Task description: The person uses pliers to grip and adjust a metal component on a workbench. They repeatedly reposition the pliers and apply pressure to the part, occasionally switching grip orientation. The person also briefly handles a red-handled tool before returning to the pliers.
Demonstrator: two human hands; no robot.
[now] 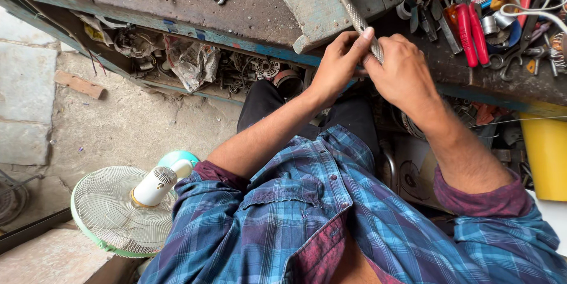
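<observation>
Blue plaid shirt sleeves lead to the left hand and right hand, each grip pinching a long knurled grey metal rod above the worn blue-edged wooden desk; next, a steady turning hold seems needed.
</observation>
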